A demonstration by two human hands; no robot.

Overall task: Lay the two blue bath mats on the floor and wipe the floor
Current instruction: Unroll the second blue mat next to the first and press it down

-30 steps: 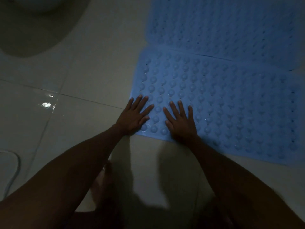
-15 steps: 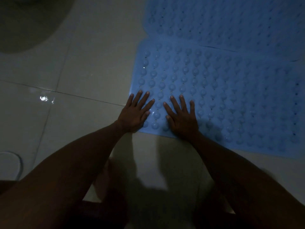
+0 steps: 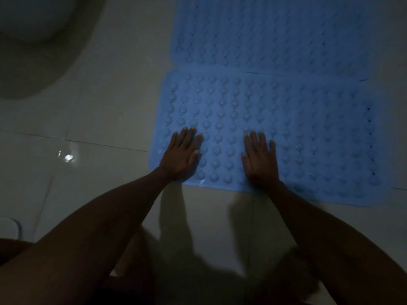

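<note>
Two blue bath mats covered in round bumps lie flat on the pale tiled floor, edge to edge. The near mat [image 3: 308, 133] fills the right middle of the view and the far mat [image 3: 275, 34] lies behind it. My left hand [image 3: 182, 155] presses flat on the near mat's front left part, fingers straight. My right hand [image 3: 259, 157] lies flat on the same mat a little to the right, fingers straight too. Both palms are close to the mat's front edge.
A white toilet base [image 3: 33, 40] curves in at the top left. The tiled floor [image 3: 99, 139] is wet and shiny with a glint at the left. A white object's corner [image 3: 10, 227] shows at the left edge. My legs are below.
My hands have slid apart on the near mat, the right one moving right. The view has shifted slightly, so the mats sit lower in the frame.
</note>
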